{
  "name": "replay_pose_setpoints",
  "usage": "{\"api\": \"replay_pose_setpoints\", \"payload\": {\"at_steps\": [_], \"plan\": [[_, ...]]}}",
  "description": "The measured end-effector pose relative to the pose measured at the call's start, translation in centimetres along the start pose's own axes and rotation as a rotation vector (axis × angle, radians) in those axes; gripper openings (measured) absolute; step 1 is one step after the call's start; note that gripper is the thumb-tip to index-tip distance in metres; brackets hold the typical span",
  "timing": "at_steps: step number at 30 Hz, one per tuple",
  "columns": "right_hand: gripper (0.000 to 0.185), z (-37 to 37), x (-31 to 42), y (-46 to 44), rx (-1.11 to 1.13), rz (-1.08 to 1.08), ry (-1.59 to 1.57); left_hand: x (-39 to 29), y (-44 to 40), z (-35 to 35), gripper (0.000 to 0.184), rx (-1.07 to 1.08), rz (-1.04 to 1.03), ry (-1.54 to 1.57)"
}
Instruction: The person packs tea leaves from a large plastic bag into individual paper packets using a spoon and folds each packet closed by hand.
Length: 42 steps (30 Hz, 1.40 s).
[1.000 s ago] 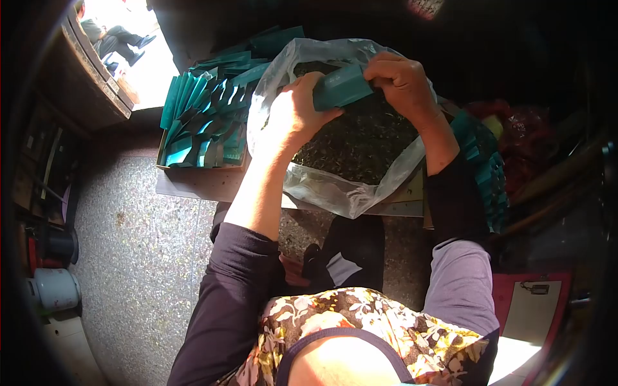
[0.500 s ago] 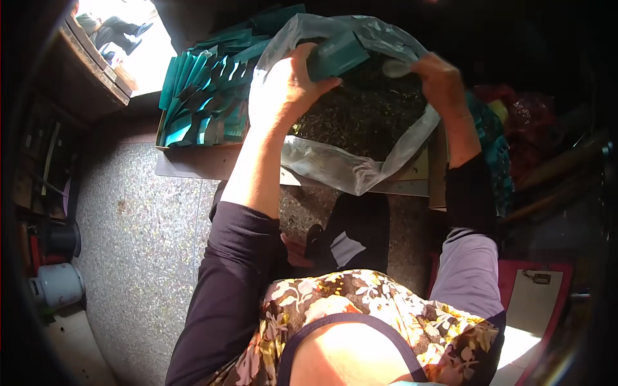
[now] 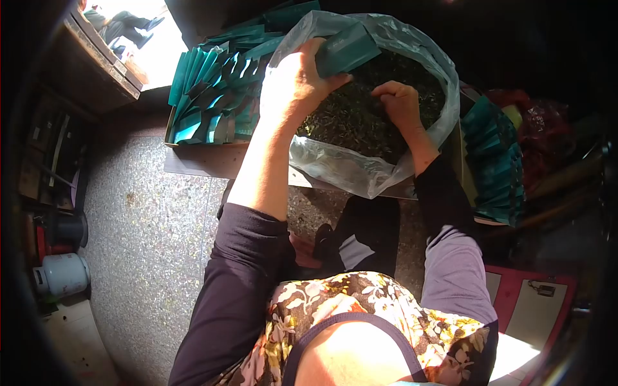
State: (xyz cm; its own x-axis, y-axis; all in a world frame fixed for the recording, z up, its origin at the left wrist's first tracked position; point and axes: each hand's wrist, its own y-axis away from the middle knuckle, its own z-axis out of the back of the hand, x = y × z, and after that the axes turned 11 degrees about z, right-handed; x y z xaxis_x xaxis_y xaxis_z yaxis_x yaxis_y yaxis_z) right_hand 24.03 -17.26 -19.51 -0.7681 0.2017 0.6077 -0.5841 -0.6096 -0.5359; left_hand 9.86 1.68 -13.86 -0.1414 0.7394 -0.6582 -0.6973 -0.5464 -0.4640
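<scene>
My left hand (image 3: 297,87) is closed around a teal paper packet (image 3: 349,50), holding it over the far left side of a clear plastic bag (image 3: 338,166). The bag's mouth is spread wide, and dark dried leaves (image 3: 344,122) fill it. Inside the opening, my right hand (image 3: 400,108) is low over the leaves with its fingers closed. A pale spoon showed in that hand a moment earlier; its bowl is now out of sight, down by the dark leaves.
A box of teal packets (image 3: 215,96) stands left of the bag, and more teal packets (image 3: 496,154) fan out on the right. Behind those lies a red plastic bag (image 3: 544,128). A gas cylinder (image 3: 64,275) is at far left. Another person's legs (image 3: 129,29) show top left.
My right hand has moved left and down from the bag's far right rim into the opening, over the leaves. The left hand still holds the packet. The whole view has shifted slightly.
</scene>
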Motion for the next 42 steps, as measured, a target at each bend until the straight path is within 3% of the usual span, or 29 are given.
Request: {"api": "replay_pose_setpoints", "payload": {"at_steps": [1, 3, 8, 14, 20, 32, 34, 37, 42], "plan": [[0.022, 0.1, 0.0, -0.2, 0.001, 0.001, -0.002, 0.0, -0.1, 0.0, 0.065, -0.006, 0.007, -0.002], [0.024, 0.5, 0.1, -0.5, -0.042, -0.170, -0.297, 0.1, -0.1, 0.1, 0.066, -0.002, 0.006, 0.008], [0.023, 2.7, 0.3, -1.4, -0.102, -0.120, -0.512, 0.2, -0.2, 0.0, 0.067, 0.002, 0.009, 0.020], [0.021, 6.9, 1.5, -2.7, -0.151, -0.091, -0.403, -0.2, -0.1, 0.4, 0.072, 0.023, -0.004, 0.029], [0.023, 10.4, 3.5, -4.5, -0.202, -0.020, -0.361, -1.6, 0.4, 0.9, 0.064, 0.098, 0.082, -0.012], [0.019, 7.7, 6.7, -7.3, 0.114, 0.122, -0.162, -1.0, 0.4, -1.2, 0.061, 0.112, 0.006, 0.197], [0.016, 7.1, 7.8, -7.7, 0.122, 0.209, -0.115, -1.2, 0.3, -1.6, 0.062, 0.114, -0.019, 0.238], [0.022, 6.9, 10.3, -8.4, 0.209, 0.507, 0.142, -1.1, 0.3, -2.2, 0.065, 0.023, -0.069, 0.309], [0.021, 8.0, 13.3, -9.4, 0.272, 0.716, 0.365, -1.2, 0.4, -2.1, 0.065, 0.076, -0.025, 0.394]]}}
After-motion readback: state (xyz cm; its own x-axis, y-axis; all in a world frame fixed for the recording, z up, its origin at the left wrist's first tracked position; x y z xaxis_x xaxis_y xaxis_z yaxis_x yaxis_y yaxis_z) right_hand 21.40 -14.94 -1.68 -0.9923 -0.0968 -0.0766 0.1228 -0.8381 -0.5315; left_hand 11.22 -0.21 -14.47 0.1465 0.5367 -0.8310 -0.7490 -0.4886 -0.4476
